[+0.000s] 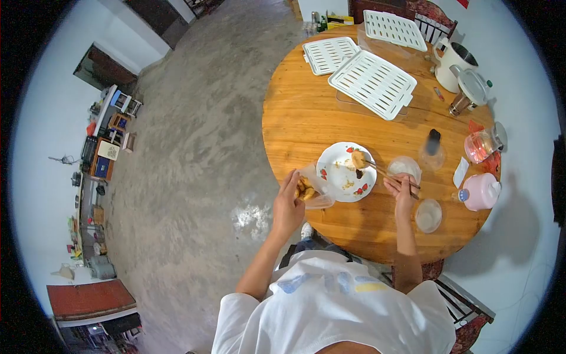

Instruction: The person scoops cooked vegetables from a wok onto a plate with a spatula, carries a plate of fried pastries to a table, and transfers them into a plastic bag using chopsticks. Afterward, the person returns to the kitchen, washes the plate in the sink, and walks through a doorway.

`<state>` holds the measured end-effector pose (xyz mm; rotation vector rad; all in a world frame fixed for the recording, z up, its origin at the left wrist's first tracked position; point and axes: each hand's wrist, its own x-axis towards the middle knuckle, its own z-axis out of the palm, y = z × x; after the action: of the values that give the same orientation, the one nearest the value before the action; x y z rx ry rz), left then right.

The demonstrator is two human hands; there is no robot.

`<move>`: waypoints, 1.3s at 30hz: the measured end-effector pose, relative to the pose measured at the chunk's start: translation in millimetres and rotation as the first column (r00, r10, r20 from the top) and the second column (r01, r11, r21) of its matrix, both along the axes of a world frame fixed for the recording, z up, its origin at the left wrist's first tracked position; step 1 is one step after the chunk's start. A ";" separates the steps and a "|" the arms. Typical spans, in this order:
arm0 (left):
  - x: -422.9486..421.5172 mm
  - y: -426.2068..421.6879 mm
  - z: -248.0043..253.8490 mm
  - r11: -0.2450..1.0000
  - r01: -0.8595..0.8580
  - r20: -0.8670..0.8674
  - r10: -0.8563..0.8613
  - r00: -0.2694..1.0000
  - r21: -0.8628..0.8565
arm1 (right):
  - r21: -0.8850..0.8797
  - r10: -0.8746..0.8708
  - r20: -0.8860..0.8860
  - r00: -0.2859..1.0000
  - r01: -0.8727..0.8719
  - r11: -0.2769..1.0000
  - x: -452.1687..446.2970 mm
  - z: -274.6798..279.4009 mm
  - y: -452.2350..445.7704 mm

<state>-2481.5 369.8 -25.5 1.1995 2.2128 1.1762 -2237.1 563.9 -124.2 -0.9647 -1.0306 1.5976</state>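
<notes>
My right hand (402, 187) is closed around a pair of chopsticks (386, 172). At their tips is a light brown piece of food (358, 158), over a white plate (330, 154) with a red strawberry pattern. Crumbs and a small dark piece lie on the plate. My left hand (288, 203) grips a clear plastic container (321, 202), tilted beside the plate's left edge. Several golden-brown food pieces (305, 190) sit inside it. Part of the container is hidden behind my left fingers.
White slotted lids (372, 84) lie toward the back of the round wooden table (289, 124). Along the right stand a white pitcher (451, 74), a glass jug (471, 88), a pink-lidded jar (480, 144) and a pink container (480, 192). Clear cups (428, 215) stand near my right hand.
</notes>
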 end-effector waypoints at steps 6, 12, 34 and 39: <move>0.6 3.9 4.2 0.999 -0.008 -0.009 0.008 1.000 -0.041 | -0.030 0.020 -0.083 0.996 -0.022 0.999 0.7 -2.5 3.8; 2.2 5.5 -2.6 1.000 0.009 -0.035 -0.009 0.999 0.008 | 0.040 0.047 -0.014 0.999 -0.046 0.998 -31.1 -23.0 0.4; 0.6 4.7 0.7 1.000 0.030 0.009 -0.030 1.000 -0.005 | 0.229 0.131 0.291 0.948 -0.202 0.952 -5.3 -1.9 -27.7; 0.2 4.8 1.5 1.000 0.024 0.033 -0.024 0.999 -0.006 | -0.080 0.007 0.121 0.993 0.003 0.997 -2.9 -3.3 -20.9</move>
<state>-2481.3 374.6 -24.0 1.1922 2.1712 1.1700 -2240.0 543.0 -127.5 -1.1272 -1.0567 1.6082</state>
